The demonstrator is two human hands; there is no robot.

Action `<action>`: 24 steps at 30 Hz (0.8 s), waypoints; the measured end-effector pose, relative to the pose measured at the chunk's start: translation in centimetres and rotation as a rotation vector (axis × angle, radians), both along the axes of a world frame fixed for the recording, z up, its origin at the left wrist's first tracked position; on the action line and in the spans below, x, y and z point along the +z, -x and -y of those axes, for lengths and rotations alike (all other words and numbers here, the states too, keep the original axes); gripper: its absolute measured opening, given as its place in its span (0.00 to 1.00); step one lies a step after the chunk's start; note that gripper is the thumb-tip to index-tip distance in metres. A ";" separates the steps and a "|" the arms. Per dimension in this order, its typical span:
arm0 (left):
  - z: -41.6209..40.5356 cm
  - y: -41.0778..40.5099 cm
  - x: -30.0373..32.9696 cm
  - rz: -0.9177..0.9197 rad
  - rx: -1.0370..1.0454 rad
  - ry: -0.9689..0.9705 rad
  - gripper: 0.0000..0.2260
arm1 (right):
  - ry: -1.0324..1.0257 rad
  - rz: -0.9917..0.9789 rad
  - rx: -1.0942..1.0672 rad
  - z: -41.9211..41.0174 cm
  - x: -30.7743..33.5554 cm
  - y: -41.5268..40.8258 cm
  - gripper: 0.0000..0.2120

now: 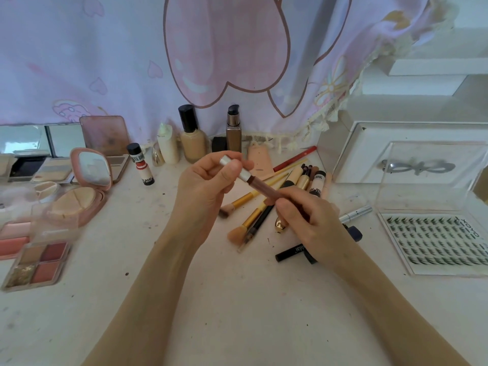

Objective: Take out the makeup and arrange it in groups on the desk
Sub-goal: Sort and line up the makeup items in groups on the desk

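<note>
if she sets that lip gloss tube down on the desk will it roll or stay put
The lip gloss tube looks round and slim, so laid flat it would probably roll. Stood on end it seems apt to tip, being tall and narrow. Both hands grip it with just the fingers, so it is likely light and stiff.

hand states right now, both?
Left hand: closed, gripping the silver cap end of the lip gloss tube.
Right hand: closed, pinching the tube's brown end.
</note>
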State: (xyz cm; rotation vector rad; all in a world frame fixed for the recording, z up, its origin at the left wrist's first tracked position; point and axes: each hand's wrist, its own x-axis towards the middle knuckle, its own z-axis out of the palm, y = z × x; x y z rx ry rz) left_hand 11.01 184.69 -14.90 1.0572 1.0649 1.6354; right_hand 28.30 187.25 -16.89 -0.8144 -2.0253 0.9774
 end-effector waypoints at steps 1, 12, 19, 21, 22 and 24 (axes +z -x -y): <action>-0.1 0.1 0.0 0.036 0.041 0.012 0.07 | -0.026 0.016 -0.015 0.0 -0.1 0.1 0.06; -0.2 0.4 0.1 0.175 0.007 -0.065 0.10 | -0.086 0.033 -0.054 -0.6 -0.5 -0.2 0.16; -0.2 0.1 0.2 0.195 0.021 -0.096 0.11 | -0.132 0.067 -0.074 -0.5 -0.8 -0.3 0.16; -0.3 0.2 0.3 0.185 -0.008 -0.119 0.08 | -0.127 0.073 -0.083 -0.4 -0.7 -0.2 0.11; -0.3 0.3 0.3 0.164 -0.018 -0.132 0.07 | -0.121 0.074 -0.080 -0.4 -0.6 -0.2 0.09; -0.4 0.7 0.6 0.107 -0.003 -0.134 0.09 | -0.088 0.065 -0.068 -0.4 -0.5 -0.1 0.08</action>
